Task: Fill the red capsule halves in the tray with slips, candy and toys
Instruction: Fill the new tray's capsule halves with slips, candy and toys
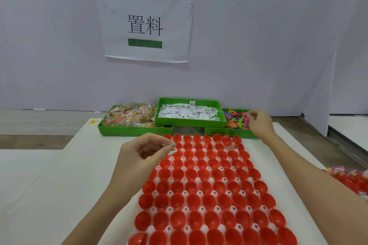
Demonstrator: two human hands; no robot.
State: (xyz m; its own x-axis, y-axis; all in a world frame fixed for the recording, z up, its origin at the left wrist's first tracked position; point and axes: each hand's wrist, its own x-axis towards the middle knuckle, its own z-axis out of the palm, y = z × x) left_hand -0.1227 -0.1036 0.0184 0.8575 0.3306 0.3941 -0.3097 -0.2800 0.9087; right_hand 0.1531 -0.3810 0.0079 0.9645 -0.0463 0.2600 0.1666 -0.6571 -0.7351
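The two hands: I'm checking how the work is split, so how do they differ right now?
The left hand hovers at the capsule tray's far-left corner, pinching a small candy packet; the right hand reaches further back into the green toy bin, its fingers curled on a pink toy. Both are bare and grip something small.

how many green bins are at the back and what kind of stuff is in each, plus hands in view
Green bin of candy packets: 1
Green bin of paper slips: 1
Green bin of small toys: 1
Hands: 2, the left hand pinching a candy packet and slip, the right hand picking at the toys
Total: 3 bins, 2 hands
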